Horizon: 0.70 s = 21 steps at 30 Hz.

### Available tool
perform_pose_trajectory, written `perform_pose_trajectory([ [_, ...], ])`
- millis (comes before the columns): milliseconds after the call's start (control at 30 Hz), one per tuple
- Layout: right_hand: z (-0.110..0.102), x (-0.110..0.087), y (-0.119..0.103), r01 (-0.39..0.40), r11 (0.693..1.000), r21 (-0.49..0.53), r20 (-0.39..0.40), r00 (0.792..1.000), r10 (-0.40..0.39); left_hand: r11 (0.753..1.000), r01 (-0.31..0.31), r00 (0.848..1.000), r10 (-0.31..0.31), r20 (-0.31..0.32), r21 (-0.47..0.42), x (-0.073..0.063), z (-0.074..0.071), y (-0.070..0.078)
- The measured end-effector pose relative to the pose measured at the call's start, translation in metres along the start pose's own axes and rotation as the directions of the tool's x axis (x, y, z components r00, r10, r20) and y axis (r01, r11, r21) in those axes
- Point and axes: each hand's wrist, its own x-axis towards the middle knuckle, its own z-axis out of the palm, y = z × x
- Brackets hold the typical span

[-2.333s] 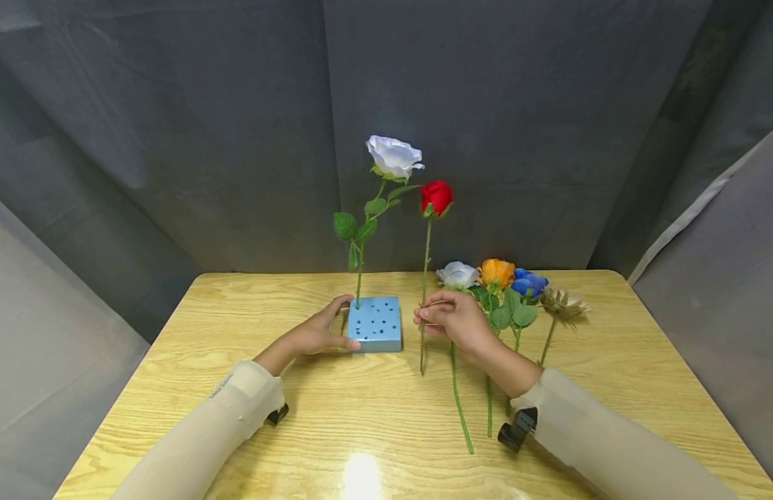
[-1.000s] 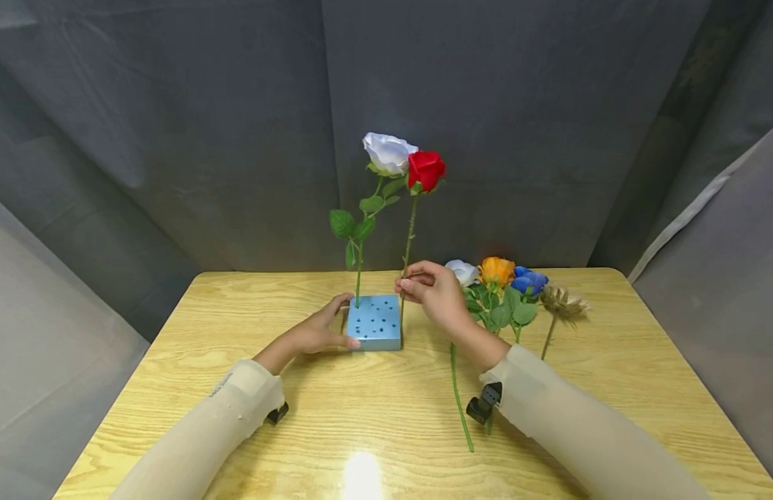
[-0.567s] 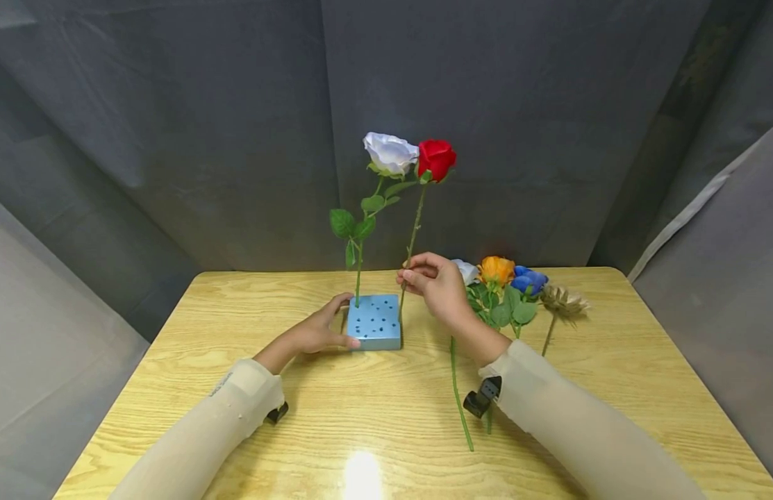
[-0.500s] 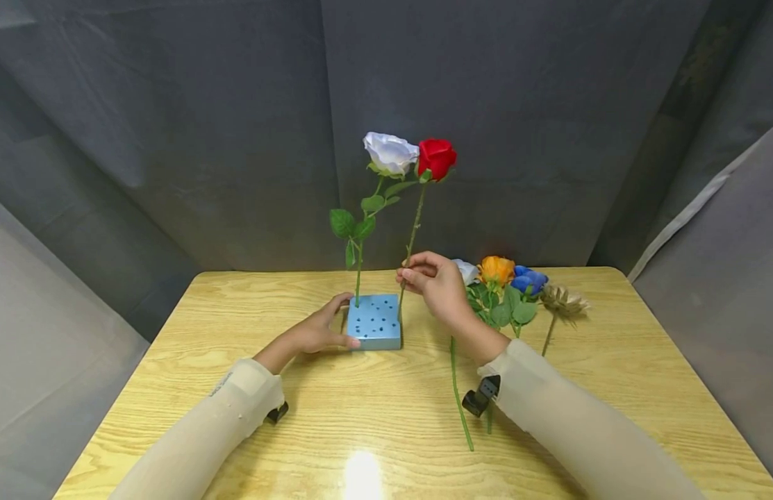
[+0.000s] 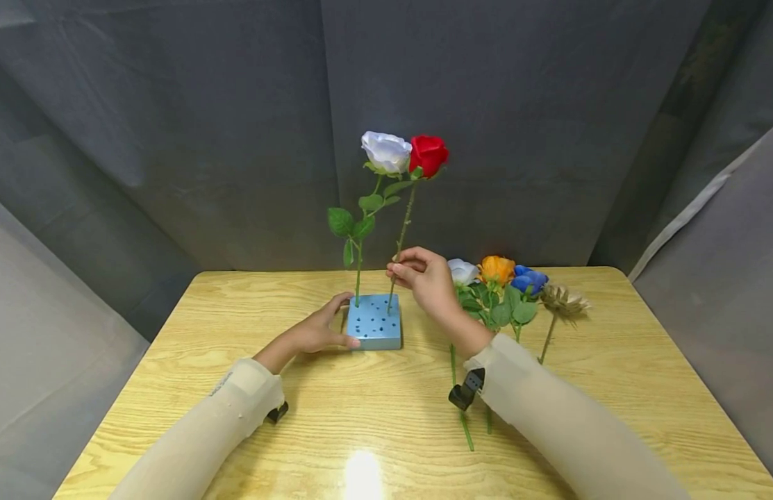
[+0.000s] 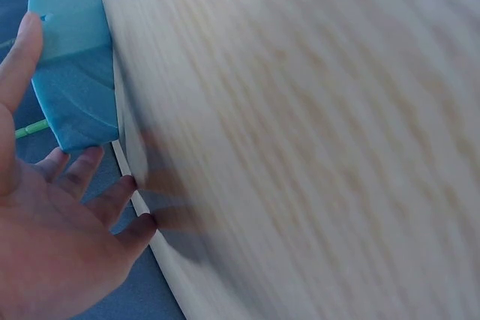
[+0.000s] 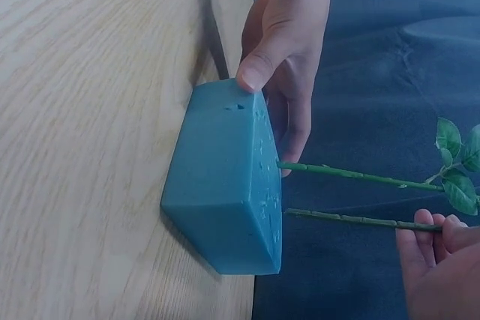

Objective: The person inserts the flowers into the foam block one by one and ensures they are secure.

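In the head view, my left hand [image 5: 312,332] holds the left side of a blue foam block [image 5: 375,344] dotted with holes. The thumb lies at the near corner, the fingers toward the back. A white rose [image 5: 386,153] with green leaves stands upright in the block's back left. My right hand [image 5: 426,281] pinches the stem of a red rose [image 5: 428,156] between thumb and fingers. This stem leans slightly, its lower end at the back right of the block's top. In the right wrist view the stem tip [image 7: 291,212] is at the top face; whether it touches, I cannot tell.
Right of the block, a white flower [image 5: 463,271], an orange flower [image 5: 496,269], a blue flower [image 5: 528,279] and a dried-looking beige flower [image 5: 562,304] lie on the wooden table [image 5: 336,430]. My right forearm passes over some stems. Grey curtains [image 5: 236,139] hang behind.
My right hand has carried the red rose left and up from beside the block, and its stem end is now over the block's top. The left hand has stayed on the block.
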Motion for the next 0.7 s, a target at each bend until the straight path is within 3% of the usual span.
perform_pose_trajectory([
  [700, 0.011, 0.008, 0.011, 0.022, 1.0, 0.008, -0.04, 0.999, -0.021, 1.0, 0.011, 1.0, -0.011, -0.003, -0.005, 0.002, 0.003, -0.001],
])
